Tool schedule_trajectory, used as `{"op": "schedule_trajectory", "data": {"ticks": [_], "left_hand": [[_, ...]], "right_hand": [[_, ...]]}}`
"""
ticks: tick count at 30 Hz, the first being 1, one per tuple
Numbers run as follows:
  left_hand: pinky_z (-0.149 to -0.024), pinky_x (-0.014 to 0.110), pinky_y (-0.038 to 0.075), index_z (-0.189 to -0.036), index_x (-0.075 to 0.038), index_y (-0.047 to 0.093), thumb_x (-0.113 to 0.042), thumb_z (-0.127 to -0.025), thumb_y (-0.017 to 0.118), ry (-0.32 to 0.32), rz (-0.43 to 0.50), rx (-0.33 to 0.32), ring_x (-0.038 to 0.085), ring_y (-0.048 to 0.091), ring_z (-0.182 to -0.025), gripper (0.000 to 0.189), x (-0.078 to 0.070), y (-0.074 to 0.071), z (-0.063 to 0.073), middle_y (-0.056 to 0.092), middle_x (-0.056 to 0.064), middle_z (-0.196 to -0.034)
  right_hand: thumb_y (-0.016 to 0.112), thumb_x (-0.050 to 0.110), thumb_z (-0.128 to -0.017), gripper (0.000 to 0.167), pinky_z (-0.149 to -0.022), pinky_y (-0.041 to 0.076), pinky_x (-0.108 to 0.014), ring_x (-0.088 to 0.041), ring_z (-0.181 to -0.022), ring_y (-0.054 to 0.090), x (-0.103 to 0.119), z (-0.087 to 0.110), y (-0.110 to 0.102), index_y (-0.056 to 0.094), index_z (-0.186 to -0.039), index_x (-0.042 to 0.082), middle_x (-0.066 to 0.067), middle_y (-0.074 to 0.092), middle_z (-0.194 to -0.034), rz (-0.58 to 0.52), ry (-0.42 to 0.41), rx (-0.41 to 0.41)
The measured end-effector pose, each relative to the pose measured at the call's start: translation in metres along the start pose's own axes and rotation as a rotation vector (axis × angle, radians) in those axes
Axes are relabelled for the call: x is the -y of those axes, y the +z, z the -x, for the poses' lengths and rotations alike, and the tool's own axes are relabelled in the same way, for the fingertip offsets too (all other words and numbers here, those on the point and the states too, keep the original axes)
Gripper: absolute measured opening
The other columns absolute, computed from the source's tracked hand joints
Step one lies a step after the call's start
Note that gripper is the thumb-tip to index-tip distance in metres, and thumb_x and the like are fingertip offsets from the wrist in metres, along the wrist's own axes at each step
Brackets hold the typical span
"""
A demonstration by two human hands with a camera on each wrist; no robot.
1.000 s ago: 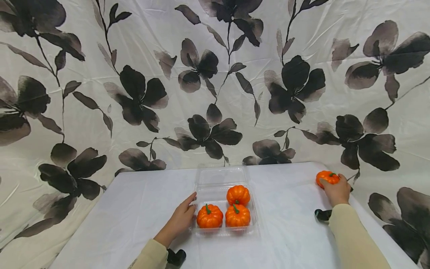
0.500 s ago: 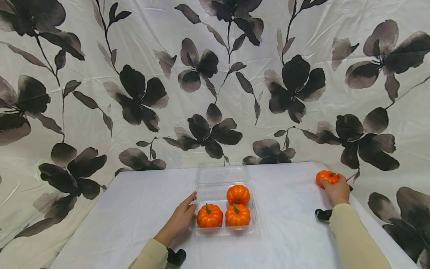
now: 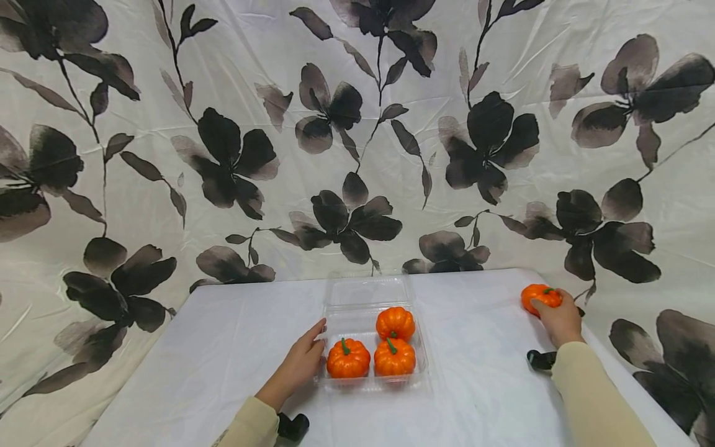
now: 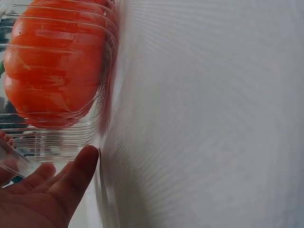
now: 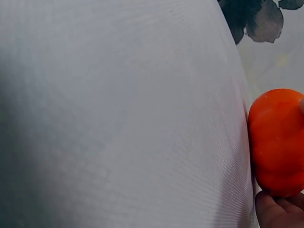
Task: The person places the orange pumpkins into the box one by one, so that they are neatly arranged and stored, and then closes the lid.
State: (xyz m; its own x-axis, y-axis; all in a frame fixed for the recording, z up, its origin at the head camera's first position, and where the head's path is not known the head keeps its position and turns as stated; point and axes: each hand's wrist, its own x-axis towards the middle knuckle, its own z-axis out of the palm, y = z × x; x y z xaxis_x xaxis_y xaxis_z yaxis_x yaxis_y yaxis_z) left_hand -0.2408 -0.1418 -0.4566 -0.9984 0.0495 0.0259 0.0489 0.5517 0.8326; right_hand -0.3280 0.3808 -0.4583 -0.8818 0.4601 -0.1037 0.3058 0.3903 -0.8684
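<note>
1. The left hand (image 3: 298,360) rests against the left side of a clear container (image 3: 352,324) — fingers nearly straight.
2. The container's lid (image 3: 367,292) lies opened at the far side. Inside sit three orange pumpkins: the front-left pumpkin (image 3: 348,360), then the front-right pumpkin (image 3: 395,359) and back-right pumpkin (image 3: 395,322).
3. Well to the right, the right hand (image 3: 562,321) grips a fourth pumpkin (image 3: 535,300) — near the white table's (image 3: 475,354) far right corner.

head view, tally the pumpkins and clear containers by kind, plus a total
Clear rectangular plastic container, lid open: 1
Round orange ribbed pumpkins: 4 (3 in the container, 1 in the right hand)
Total: 5
</note>
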Motion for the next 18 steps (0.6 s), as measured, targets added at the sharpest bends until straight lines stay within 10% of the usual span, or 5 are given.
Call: {"op": "schedule_trajectory", "data": {"ticks": [18], "left_hand": [[-0.092, 0.043, 0.054, -0.151, -0.01, 0.033, -0.018, -0.1, 0.04, 0.003, 0.004, 0.003, 0.028, 0.059, -0.115, 0.052, 0.001, 0.0003, -0.0003, 0.045, 0.017, -0.148]], "right_hand": [[0.056, 0.041, -0.094, 0.087, -0.117, 0.018, -0.061, -0.048, -0.143, 0.017, 0.0014, 0.004, 0.0067, 0.005, -0.156, 0.007, -0.028, 0.007, -0.159, -0.046, -0.103, 0.135]]}}
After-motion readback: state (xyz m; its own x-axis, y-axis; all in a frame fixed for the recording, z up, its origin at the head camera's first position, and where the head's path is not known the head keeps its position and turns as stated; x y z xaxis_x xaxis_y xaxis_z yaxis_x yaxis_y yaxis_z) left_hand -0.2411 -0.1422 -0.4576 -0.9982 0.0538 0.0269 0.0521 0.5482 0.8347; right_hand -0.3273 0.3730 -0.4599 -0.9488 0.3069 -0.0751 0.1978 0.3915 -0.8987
